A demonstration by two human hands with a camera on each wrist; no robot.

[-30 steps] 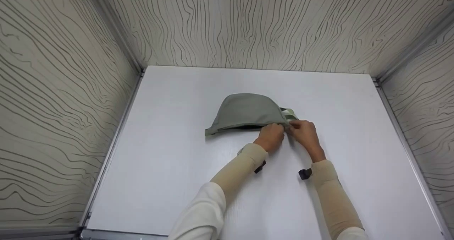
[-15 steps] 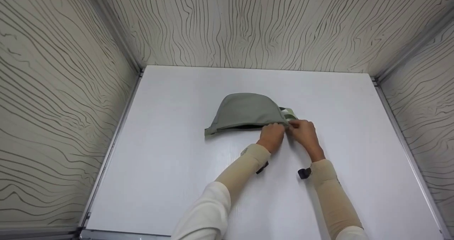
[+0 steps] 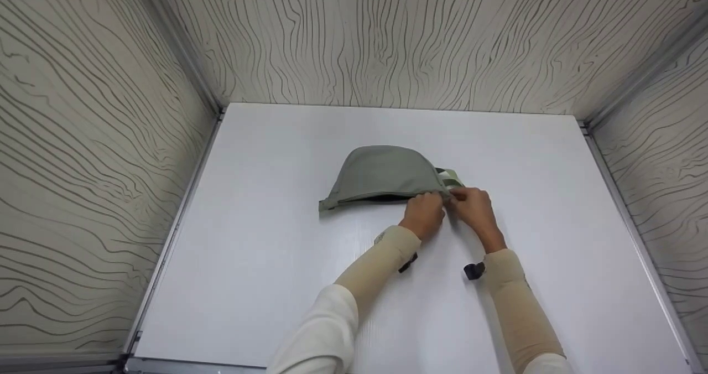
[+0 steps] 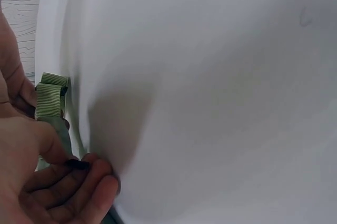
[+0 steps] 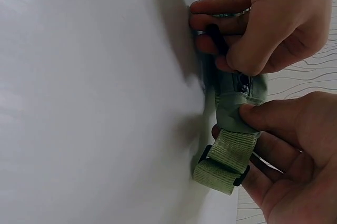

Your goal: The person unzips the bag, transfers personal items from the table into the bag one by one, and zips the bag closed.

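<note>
A grey-green waist bag (image 3: 387,169) lies on the white table, its rounded side facing away and its zipped opening gaping along the near edge. At the right part of that opening my left hand (image 3: 423,214) pinches a black zipper pull (image 5: 217,39) between thumb and fingers. My right hand (image 3: 474,209) grips the bag's right corner, thumb on the fabric tab (image 5: 234,116). Below that tab hangs a folded green webbing strap (image 5: 224,161) with a black buckle. The zipper slider (image 5: 243,83) shows between the two hands in the right wrist view.
The white table (image 3: 249,285) spreads around the bag. Wood-grain patterned panels (image 3: 354,42) stand behind it and on both sides, with metal rails at the corners. A patterned strap piece (image 3: 451,177) sticks out behind the bag's right side.
The left forearm has shifted slightly to the right. Both hands keep their hold, and the bag stays in nearly the same place.
</note>
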